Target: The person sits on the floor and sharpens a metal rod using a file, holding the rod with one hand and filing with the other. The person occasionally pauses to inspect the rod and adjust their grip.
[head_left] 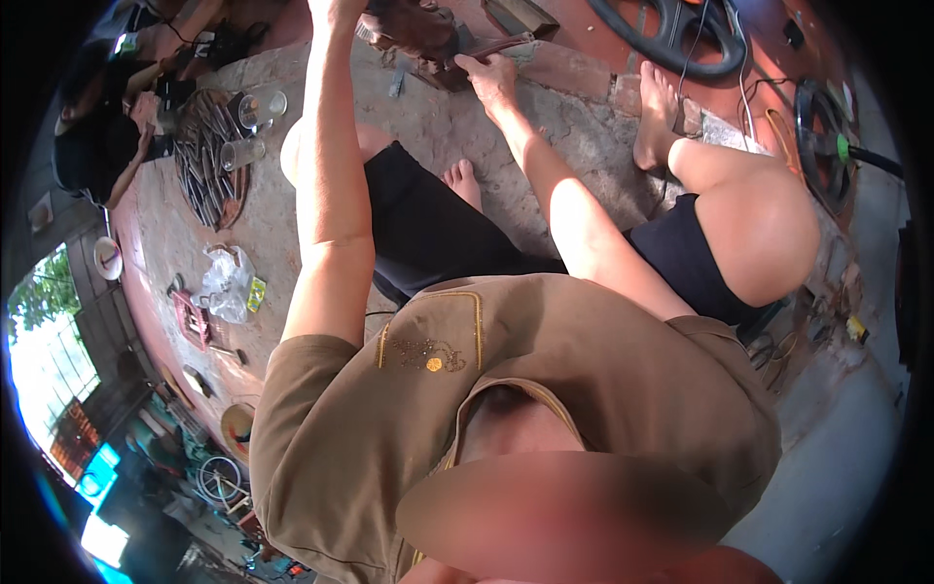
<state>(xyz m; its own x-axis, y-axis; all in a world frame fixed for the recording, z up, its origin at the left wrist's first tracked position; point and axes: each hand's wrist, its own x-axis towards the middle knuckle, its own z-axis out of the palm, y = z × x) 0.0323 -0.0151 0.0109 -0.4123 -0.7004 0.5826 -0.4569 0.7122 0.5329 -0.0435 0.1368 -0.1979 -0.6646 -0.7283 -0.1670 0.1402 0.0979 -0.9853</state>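
A rusty brown metal piece of equipment (416, 31), perhaps a bench vise, stands on the stone slab at the top middle. My right hand (490, 84) is at its right side, by a dark bar that sticks out to the right. Its thumb points left against the metal and the other fingers look bent; whatever they hold is hidden. My left hand (337, 7) is at the top edge, left of the equipment. Its fingers are cut off by the picture's edge, so its grip does not show.
At left, a round tray (210, 222) carries many dark metal strips, with clear glasses (243, 153) beside it. A white plastic bag (228, 284) and a red basket (192, 319) lie nearer. Another person (95, 146) sits far left. A large black wheel (715, 68) lies at upper right.
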